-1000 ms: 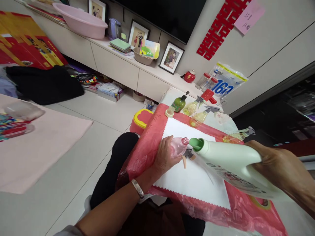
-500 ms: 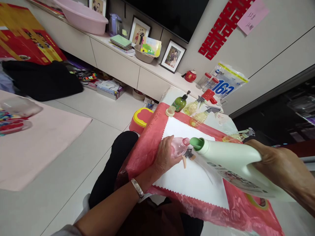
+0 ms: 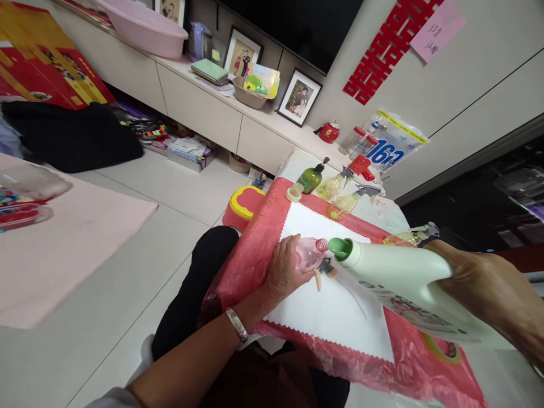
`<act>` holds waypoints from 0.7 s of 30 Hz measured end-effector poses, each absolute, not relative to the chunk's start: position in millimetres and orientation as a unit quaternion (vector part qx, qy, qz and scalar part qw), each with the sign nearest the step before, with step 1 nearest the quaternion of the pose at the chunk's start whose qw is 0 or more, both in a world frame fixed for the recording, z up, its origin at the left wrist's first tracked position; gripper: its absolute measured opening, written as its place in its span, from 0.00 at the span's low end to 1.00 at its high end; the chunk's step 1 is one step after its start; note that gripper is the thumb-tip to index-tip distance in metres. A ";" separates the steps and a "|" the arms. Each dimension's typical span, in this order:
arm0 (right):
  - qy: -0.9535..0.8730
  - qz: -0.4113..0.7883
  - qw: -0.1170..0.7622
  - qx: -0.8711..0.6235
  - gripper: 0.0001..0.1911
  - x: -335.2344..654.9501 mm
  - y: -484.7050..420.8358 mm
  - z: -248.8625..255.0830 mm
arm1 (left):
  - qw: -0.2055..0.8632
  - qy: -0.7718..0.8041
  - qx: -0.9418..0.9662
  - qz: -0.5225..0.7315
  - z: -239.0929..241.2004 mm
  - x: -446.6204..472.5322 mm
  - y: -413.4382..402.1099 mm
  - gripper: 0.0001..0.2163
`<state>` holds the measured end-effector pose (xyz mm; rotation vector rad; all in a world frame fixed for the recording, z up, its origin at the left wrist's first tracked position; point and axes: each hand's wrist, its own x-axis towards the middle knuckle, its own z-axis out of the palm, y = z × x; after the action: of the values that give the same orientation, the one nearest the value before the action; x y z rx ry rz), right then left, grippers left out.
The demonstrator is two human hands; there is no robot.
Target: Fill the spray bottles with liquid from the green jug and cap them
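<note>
My left hand (image 3: 285, 266) is wrapped round a clear pink bottle (image 3: 309, 254) whose threaded neck has no cap. In my right hand (image 3: 471, 277) is the handle of a large pale green jug (image 3: 395, 266), tipped on its side. The jug's green spout (image 3: 340, 248) points left and sits right by the pink bottle's mouth. Whether liquid flows between them I cannot tell. Beneath both lies a white sheet with a zigzag edge (image 3: 331, 317). Just behind the pink bottle, a grey spray head (image 3: 326, 266) rests on the sheet, partly hidden.
Red plastic (image 3: 242, 272) covers the small table. At its back stand a green pump bottle (image 3: 311, 179), a small pale cap (image 3: 294, 192) and several spray bottles, one of them yellowish (image 3: 343, 205). A tape roll (image 3: 442, 347) lies at right. A red-yellow stool (image 3: 244, 205) stands beyond the table's left edge.
</note>
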<state>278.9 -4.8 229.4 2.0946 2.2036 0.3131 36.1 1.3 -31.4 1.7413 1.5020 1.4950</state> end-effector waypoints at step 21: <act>0.686 0.107 0.125 0.709 0.19 275.1 -3.9 234.3 | 0.205 0.536 0.622 0.533 -32.2 36.2 1.9 0.40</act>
<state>275.1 -3.9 234.3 2.0657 1.9991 0.3105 36.2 1.9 -32.2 1.7328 1.4932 1.4871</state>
